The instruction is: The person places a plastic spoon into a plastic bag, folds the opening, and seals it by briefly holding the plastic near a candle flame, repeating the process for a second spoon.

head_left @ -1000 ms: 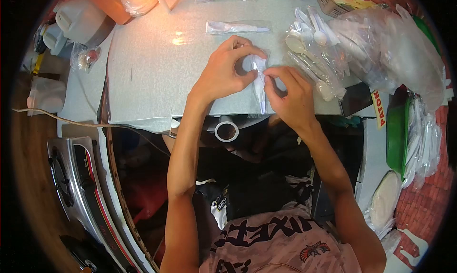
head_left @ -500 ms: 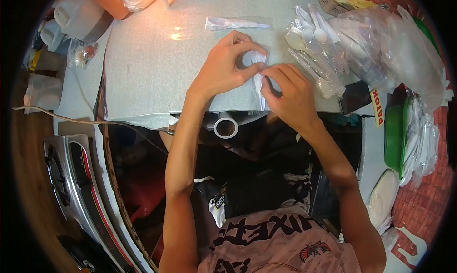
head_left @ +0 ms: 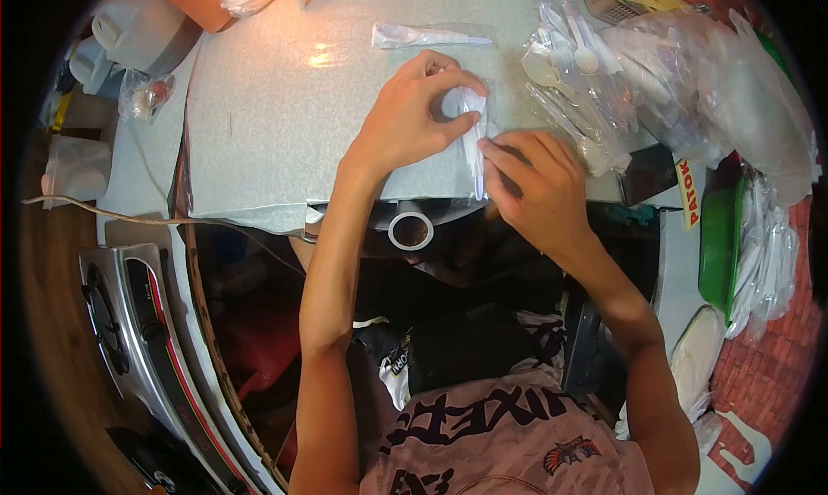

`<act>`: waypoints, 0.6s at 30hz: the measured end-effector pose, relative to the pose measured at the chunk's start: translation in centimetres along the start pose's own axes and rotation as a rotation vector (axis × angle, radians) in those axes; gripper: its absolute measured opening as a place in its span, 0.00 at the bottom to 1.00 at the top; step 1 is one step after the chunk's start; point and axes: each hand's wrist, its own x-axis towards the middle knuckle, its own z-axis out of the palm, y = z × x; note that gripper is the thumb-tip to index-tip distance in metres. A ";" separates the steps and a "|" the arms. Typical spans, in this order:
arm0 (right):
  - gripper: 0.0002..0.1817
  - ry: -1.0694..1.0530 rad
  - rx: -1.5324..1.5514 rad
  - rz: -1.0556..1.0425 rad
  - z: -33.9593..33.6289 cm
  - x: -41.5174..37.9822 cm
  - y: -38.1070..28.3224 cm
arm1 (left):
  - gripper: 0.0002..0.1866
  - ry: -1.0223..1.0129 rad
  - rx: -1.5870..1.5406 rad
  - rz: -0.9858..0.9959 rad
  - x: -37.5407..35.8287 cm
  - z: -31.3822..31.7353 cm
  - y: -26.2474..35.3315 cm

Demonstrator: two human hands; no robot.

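Head view: the left hand [head_left: 412, 111] is part open in a wide curve, its thumb and index fingertip apart on 1 slim wrapped packet [head_left: 473, 141] lying on the table [head_left: 276, 141] between the 2 hands. The right hand [head_left: 539, 180] is loosely curled, fingertips at the packet's near side; whether they grip it, I cannot tell. Beyond the left hand lies 1 wrapped spoon [head_left: 427, 37]; beyond and right of the right hand, bagged spoons [head_left: 586, 59].

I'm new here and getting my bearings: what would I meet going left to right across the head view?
Translucent plastic tub, left hand, white packet in clear film, right hand, flat black rectangular object, pale strip with red PATOK lettering, green plastic tray.
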 end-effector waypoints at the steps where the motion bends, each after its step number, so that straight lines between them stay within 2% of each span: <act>1: 0.15 -0.008 0.020 -0.012 -0.1 0.0 0.1 | 0.17 0.002 -0.007 -0.004 0.0 0.0 0.0; 5: 0.15 0.077 0.092 0.017 -0.3 0.7 0.3 | 0.17 -0.014 -0.027 -0.024 0.0 -0.2 0.3; 7: 0.15 0.179 0.121 0.079 0.5 1.3 0.7 | 0.18 0.007 0.024 0.033 0.1 -0.1 0.1; 13: 0.16 0.088 0.127 0.093 2.1 0.5 0.1 | 0.18 -0.026 -0.040 -0.046 0.0 -0.3 0.3; 18: 0.18 0.091 0.095 0.058 2.2 0.1 0.6 | 0.18 -0.026 0.016 -0.002 0.0 -0.3 0.0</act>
